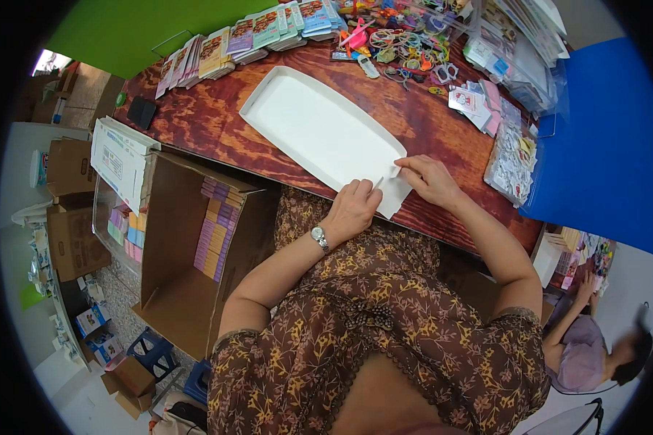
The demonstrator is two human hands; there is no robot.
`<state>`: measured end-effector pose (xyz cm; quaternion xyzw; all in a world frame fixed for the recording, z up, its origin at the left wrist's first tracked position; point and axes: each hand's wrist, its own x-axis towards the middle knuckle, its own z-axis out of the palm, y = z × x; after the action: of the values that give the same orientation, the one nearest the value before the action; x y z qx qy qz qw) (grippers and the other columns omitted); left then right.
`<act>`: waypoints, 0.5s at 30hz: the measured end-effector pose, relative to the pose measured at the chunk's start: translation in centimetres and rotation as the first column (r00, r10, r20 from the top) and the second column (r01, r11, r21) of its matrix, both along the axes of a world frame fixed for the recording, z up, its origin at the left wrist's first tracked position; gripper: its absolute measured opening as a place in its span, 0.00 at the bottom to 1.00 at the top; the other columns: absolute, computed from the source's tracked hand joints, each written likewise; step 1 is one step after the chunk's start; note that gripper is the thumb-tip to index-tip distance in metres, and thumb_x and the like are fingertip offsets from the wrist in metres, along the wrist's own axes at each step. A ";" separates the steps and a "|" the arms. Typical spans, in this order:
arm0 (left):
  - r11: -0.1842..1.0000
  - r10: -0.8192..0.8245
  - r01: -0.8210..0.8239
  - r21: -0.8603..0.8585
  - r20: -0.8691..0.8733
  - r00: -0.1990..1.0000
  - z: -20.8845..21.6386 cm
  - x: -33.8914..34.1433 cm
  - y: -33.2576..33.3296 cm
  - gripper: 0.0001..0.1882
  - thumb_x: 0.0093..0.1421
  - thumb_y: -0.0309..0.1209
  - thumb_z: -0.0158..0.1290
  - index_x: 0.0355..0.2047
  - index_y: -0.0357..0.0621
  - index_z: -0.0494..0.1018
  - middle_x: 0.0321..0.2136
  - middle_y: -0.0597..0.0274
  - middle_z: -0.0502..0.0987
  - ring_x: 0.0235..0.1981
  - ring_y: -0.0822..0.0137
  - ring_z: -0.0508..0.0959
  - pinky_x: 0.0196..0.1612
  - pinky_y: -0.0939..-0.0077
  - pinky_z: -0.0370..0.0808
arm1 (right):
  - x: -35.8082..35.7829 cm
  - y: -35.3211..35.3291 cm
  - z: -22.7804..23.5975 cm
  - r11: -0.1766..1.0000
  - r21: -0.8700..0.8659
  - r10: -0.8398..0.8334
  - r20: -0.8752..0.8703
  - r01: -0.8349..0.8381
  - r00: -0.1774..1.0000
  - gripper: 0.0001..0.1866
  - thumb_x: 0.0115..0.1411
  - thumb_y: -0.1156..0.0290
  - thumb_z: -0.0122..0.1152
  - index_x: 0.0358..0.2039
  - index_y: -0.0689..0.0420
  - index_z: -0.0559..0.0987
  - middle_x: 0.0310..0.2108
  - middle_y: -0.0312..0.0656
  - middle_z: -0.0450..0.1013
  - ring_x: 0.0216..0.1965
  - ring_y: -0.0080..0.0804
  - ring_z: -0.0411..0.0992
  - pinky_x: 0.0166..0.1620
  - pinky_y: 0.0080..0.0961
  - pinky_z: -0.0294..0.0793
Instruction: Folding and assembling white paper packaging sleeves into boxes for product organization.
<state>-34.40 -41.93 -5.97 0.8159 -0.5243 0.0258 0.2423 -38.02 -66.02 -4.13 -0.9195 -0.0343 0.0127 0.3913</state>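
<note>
A long white cardboard tray (312, 123) lies slantwise on the wooden table, its long walls and far end standing up. At its near right end a white flap (395, 197) sticks out flat past the table's front edge. My left hand (352, 210), with a watch at the wrist, pinches the tray's left corner at that end. The fingers of my right hand (429, 180) are closed on the opposite corner, thumb and forefinger at the fold. Both hands partly hide the corners they grip.
Rows of colourful packets (268, 32) line the table's far edge. Small toys (413, 51) are heaped at the back right, near a bag of white pieces (511, 163). An open cardboard box (178, 232) stands left of my lap. Another person (584, 344) works at the far right.
</note>
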 end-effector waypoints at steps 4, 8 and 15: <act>0.992 0.015 -0.026 -0.127 -0.091 0.996 0.2 0.7 0.1 0.18 0.50 0.21 0.53 0.44 0.37 0.73 0.31 0.55 0.70 0.31 0.55 0.73 0.36 0.64 0.73 | 1.4 -0.4 0.9 0.944 -0.248 0.226 0.016 -0.215 0.974 0.13 0.58 0.74 0.60 0.44 0.52 0.80 0.39 0.42 0.72 0.41 0.39 0.73 0.42 0.32 0.74; 0.986 -0.047 0.029 -0.164 -0.113 0.992 0.3 1.5 0.4 0.17 0.50 0.21 0.53 0.43 0.37 0.74 0.31 0.56 0.72 0.32 0.56 0.74 0.37 0.65 0.73 | 3.0 -0.4 1.5 0.903 -0.388 0.297 0.253 -0.185 0.921 0.12 0.55 0.75 0.63 0.41 0.47 0.82 0.43 0.40 0.67 0.44 0.40 0.69 0.46 0.30 0.73; 0.994 -0.024 0.001 -0.113 -0.198 0.980 0.8 2.9 1.7 0.17 0.51 0.20 0.53 0.43 0.40 0.74 0.31 0.58 0.74 0.30 0.56 0.75 0.34 0.66 0.73 | 3.3 0.8 -0.3 0.956 -0.125 0.282 0.139 -0.266 0.949 0.12 0.51 0.80 0.67 0.36 0.52 0.82 0.38 0.39 0.65 0.40 0.37 0.66 0.44 0.28 0.70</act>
<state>-31.46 -40.24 -5.13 0.7962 -0.5003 -0.0280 0.3391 -34.74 -65.26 -4.43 -0.9233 -0.1913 -0.0030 0.3331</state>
